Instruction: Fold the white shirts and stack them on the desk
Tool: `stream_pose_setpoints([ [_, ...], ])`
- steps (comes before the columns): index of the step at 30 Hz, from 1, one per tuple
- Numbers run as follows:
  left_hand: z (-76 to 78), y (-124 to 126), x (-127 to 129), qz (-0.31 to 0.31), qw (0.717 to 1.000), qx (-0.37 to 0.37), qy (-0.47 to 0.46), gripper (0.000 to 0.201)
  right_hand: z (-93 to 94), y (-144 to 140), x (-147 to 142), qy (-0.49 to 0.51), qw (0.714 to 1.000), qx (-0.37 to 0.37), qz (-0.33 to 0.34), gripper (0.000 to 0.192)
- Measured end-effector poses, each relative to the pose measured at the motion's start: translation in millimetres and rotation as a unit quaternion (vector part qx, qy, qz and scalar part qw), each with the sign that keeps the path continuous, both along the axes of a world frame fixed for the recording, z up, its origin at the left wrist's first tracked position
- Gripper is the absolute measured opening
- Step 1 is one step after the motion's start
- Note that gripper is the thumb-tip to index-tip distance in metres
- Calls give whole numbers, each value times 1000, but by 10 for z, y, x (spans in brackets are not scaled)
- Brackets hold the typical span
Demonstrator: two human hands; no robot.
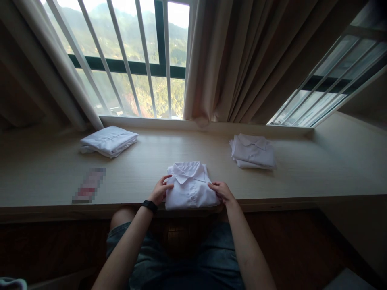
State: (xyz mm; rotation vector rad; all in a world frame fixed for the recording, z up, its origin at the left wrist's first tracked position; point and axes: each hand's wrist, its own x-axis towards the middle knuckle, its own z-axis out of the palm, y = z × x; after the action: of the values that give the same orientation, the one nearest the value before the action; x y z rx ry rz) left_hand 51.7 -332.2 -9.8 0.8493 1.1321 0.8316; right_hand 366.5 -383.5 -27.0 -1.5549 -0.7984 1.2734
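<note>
Bare surface (145,161) lies open left of the left hand (160,190) and right of the right hand (222,191); farther out, folded stacks (109,141) (252,151) and curtain (229,60) block.

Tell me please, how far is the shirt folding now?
Two piles of folded white clothes already lie on the wooden ledge: the left pile and the right pile. In hand is a folded white shirt, collar up, near the front edge; the left hand and the right hand touch its two sides. It is not yet on a pile. No unfolded clothes are in view.
</note>
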Motion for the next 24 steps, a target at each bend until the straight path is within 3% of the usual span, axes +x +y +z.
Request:
stream_pose_setpoints([
  [5, -14, -15, 33, 27, 996, 75, -34, 76, 58, 80, -50, 20, 998, 25, -47, 48],
  [10, -76, -27, 18, 31, 993, 103, -43, 78, 42, -52, -19, -40, 994, 36, -98, 42],
  [18, -145, -102, 54, 102, 993, 59, 2, 74, -116, -227, -127, 1, 994, 45, -103, 49],
  [24, -163, -132, 33, 46, 994, 27, 93, 48, -71, -187, -163, 46, 996, 25, -74, 48],
])
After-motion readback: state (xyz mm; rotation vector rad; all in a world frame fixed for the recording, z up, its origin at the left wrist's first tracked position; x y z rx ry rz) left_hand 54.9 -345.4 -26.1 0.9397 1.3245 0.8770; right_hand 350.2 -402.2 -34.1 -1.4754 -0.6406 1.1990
